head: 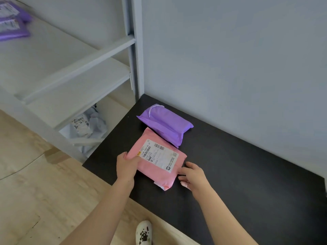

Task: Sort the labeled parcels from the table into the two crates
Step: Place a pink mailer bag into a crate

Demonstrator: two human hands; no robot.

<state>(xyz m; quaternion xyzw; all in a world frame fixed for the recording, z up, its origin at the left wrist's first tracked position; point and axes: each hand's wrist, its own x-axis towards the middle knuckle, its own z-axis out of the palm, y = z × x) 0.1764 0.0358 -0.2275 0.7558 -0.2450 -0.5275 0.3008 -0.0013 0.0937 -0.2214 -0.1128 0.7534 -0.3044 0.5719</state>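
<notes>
Your left hand (126, 165) pinches the pink plastic mailer parcel (156, 160) at its 9 o'clock edge; your right hand (193, 175) rests half-open against its 3 o'clock edge, gripping nothing. The parcel lies on the black table (247, 174), its 12 o'clock corner touching the purple plastic mailer parcel (165, 124). Lifted one-handed, the slick film could slip or drag the purple one.

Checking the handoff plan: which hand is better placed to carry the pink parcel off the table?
Left, probably. The left hand already grips the pink parcel at its corner, thumb on top. The right hand only touches the opposite edge, fingers loosely spread.
</notes>
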